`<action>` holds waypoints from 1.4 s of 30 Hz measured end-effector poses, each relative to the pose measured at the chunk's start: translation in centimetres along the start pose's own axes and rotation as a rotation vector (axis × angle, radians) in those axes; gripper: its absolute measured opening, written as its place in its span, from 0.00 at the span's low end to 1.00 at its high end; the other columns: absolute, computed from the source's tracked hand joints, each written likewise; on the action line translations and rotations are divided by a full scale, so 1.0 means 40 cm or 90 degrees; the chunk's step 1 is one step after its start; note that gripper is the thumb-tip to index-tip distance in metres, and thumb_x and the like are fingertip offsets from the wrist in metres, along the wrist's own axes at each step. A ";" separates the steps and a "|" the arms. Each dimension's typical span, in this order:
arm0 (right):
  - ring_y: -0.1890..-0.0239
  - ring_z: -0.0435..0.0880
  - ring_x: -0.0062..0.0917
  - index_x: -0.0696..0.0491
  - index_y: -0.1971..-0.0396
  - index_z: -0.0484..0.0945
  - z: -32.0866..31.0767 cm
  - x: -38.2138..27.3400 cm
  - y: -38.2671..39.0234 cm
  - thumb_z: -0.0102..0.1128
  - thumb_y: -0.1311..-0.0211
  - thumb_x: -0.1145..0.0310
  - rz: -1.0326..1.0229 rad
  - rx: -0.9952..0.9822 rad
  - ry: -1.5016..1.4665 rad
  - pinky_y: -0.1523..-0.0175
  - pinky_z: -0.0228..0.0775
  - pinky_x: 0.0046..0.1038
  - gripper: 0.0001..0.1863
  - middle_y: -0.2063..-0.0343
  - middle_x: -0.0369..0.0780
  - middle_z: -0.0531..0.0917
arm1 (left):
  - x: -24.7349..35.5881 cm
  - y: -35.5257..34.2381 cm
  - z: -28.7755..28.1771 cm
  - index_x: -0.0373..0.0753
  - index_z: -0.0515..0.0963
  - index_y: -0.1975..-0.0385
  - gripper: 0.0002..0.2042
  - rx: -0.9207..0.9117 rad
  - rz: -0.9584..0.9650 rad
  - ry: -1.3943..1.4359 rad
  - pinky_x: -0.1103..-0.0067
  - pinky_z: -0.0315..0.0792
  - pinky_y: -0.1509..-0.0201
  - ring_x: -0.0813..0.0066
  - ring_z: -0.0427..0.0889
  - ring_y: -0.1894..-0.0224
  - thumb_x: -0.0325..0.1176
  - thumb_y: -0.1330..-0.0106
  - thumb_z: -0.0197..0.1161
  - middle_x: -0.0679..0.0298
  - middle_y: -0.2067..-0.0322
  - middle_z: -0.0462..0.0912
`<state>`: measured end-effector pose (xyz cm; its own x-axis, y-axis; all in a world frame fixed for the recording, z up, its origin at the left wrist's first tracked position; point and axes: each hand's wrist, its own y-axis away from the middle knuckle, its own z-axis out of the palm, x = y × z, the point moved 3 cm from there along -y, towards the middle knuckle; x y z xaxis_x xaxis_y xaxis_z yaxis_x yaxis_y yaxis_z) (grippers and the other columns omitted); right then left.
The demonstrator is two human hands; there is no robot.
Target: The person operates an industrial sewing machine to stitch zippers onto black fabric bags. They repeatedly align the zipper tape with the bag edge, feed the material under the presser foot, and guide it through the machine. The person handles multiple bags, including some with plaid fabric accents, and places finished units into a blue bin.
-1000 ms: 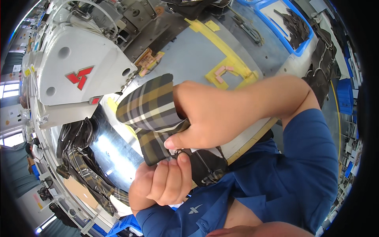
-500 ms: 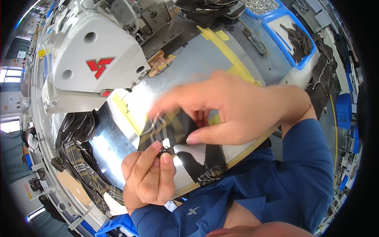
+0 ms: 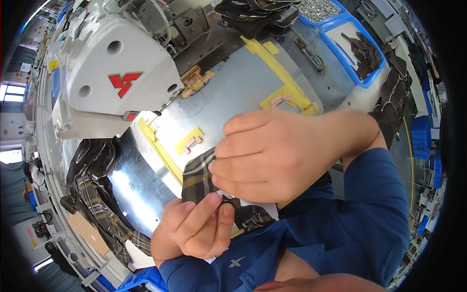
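My left hand (image 3: 197, 226) is closed in a pinch on the dark edge of a plaid fabric piece (image 3: 197, 176), beside a small white patch. My right hand (image 3: 275, 158) lies over the same cloth with its back up, fingers bent and drawn together around it. Most of the cloth's middle is hidden beneath that hand. A dark plaid end with a white lining (image 3: 258, 214) hangs out below it, close to my shirt. The cloth is held over the near part of the metal work plate (image 3: 224, 92).
A large white sewing machine (image 3: 109, 68) stands at the left. Yellow tape strips (image 3: 277, 63) and small pink blocks (image 3: 193, 143) mark the plate. Plaid garments (image 3: 102, 194) hang at left. Blue trays (image 3: 362, 80) with metal parts and dark pieces sit at far right.
My right hand has swung down and toward me, and its spread fingers have curled over the cloth. My left hand has shifted slightly right and nearer. The taped blocks on the plate are now uncovered.
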<state>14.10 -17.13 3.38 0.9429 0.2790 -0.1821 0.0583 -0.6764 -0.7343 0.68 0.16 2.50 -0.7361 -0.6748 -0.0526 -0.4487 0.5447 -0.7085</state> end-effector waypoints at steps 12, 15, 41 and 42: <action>0.61 0.84 0.35 0.61 0.60 0.84 -0.025 0.022 -0.017 0.66 0.44 0.74 0.091 -0.023 -0.218 0.58 0.75 0.34 0.12 0.63 0.42 0.85 | -0.040 -0.016 -0.006 0.28 0.81 0.64 0.11 0.029 -0.085 0.150 0.68 0.84 0.65 0.52 0.85 0.60 0.12 0.48 0.68 0.53 0.66 0.81; 0.63 0.84 0.34 0.62 0.59 0.84 -0.026 0.019 -0.017 0.67 0.43 0.74 0.071 -0.011 -0.173 0.59 0.75 0.33 0.13 0.64 0.42 0.84 | -0.041 -0.019 -0.005 0.27 0.81 0.61 0.13 0.019 -0.129 0.141 0.68 0.82 0.66 0.52 0.85 0.61 0.15 0.47 0.69 0.51 0.67 0.80; 0.73 0.81 0.27 0.58 0.76 0.81 0.008 -0.032 -0.006 0.70 0.46 0.77 -0.044 0.099 -0.088 0.66 0.72 0.28 0.05 0.74 0.39 0.80 | -0.076 -0.047 -0.062 0.34 0.90 0.70 0.13 0.095 -0.310 0.279 0.79 0.71 0.74 0.69 0.81 0.73 0.19 0.60 0.76 0.57 0.65 0.85; 0.73 0.80 0.27 0.57 0.76 0.79 0.014 -0.036 -0.006 0.69 0.47 0.76 -0.044 0.113 -0.084 0.66 0.71 0.28 0.06 0.75 0.38 0.78 | -0.076 -0.046 -0.061 0.35 0.90 0.70 0.13 0.084 -0.285 0.262 0.78 0.70 0.74 0.69 0.80 0.73 0.21 0.60 0.77 0.59 0.64 0.85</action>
<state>12.54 -16.98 3.46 0.8872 0.4147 -0.2023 0.0522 -0.5258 -0.8490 2.49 2.41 5.69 -0.6377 -0.5620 0.5268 -0.7122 0.1696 -0.6812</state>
